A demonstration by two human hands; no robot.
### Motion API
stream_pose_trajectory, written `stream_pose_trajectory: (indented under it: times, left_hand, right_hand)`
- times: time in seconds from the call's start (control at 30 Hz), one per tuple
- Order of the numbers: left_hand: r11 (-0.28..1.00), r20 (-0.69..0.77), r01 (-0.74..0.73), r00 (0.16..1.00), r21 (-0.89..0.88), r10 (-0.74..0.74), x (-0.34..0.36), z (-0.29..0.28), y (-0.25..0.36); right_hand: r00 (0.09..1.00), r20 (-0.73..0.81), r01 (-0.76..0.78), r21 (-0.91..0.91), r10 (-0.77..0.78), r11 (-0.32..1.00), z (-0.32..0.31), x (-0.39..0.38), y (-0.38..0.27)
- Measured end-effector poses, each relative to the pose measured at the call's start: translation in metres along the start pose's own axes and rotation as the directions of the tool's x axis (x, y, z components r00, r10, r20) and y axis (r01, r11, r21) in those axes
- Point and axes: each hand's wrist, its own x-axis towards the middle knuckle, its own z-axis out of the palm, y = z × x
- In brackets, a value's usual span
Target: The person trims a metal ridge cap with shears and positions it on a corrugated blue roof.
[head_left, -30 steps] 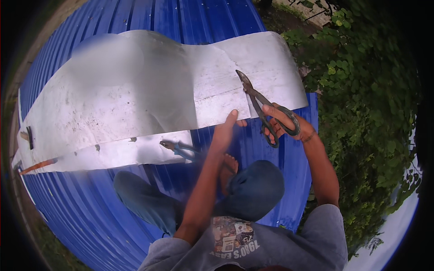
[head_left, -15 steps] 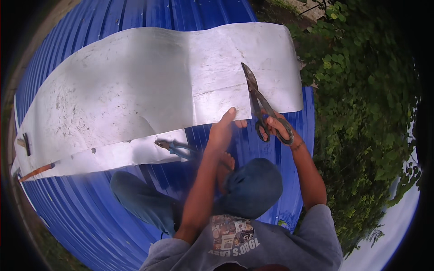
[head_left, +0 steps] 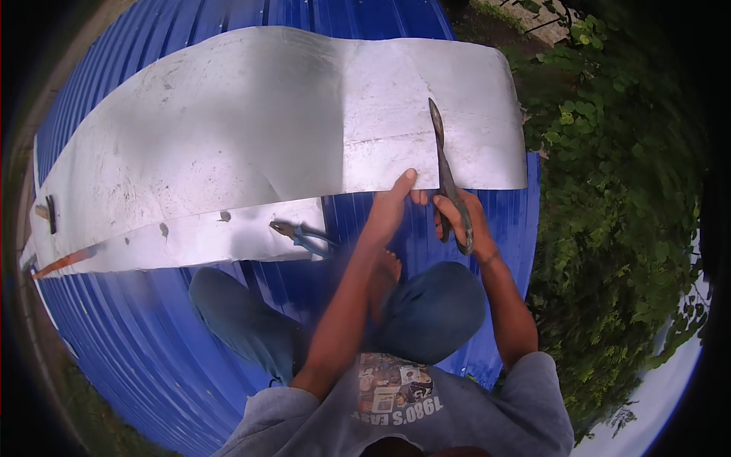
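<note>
A large, dull silver metal sheet [head_left: 251,129] lies across in front of me, bulging upward in places. My left hand [head_left: 394,198] pinches its near edge, thumb on top and fingertips underneath. Close by on the right, my right hand [head_left: 463,217] is wrapped around the handles of dark metal snips [head_left: 442,148]. Their blades point away from me along a cut line in the sheet and look nearly closed. Blue-handled pliers [head_left: 308,238] rest on a second, narrower metal strip [head_left: 255,232], which lies partly under the large sheet.
I squat on a blue ribbed metal roof [head_left: 152,327]. On the sheet's far left lies a small dark tool [head_left: 51,215], and an orange-brown strip-like thing [head_left: 67,263] lies below it. Dense green foliage [head_left: 609,228] borders the roof's right edge.
The snips' handles have come together and the blades have closed. My left hand keeps its hold on the sheet edge. The whole view has shifted slightly.
</note>
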Motion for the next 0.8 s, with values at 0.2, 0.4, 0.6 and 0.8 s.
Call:
stream_pose_trajectory:
  times: [0.2, 0.4, 0.6, 0.8]
  left_hand:
    - [0.992, 0.018, -0.115, 0.993, -0.042, 0.116, 0.006, 0.007, 0.005]
    - [0.979, 0.016, -0.139, 0.990, -0.148, 0.143, 0.007, 0.005, 0.001]
    - [0.984, 0.001, -0.138, 0.990, -0.112, 0.138, 0.006, 0.002, 0.004]
    - [0.990, -0.003, -0.140, 0.990, -0.005, 0.140, 0.016, -0.001, -0.002]
  right_hand:
    - [0.975, -0.154, 0.141, -0.123, -0.159, 0.982, 0.011, 0.016, 0.015]
    - [0.987, -0.136, 0.083, 0.002, -0.082, 0.997, 0.017, -0.002, -0.004]
    - [0.969, 0.243, -0.024, 0.253, -0.039, 0.967, -0.023, -0.017, -0.012]
    - [0.894, 0.425, -0.133, -0.052, 0.142, 0.990, -0.061, -0.055, -0.011]
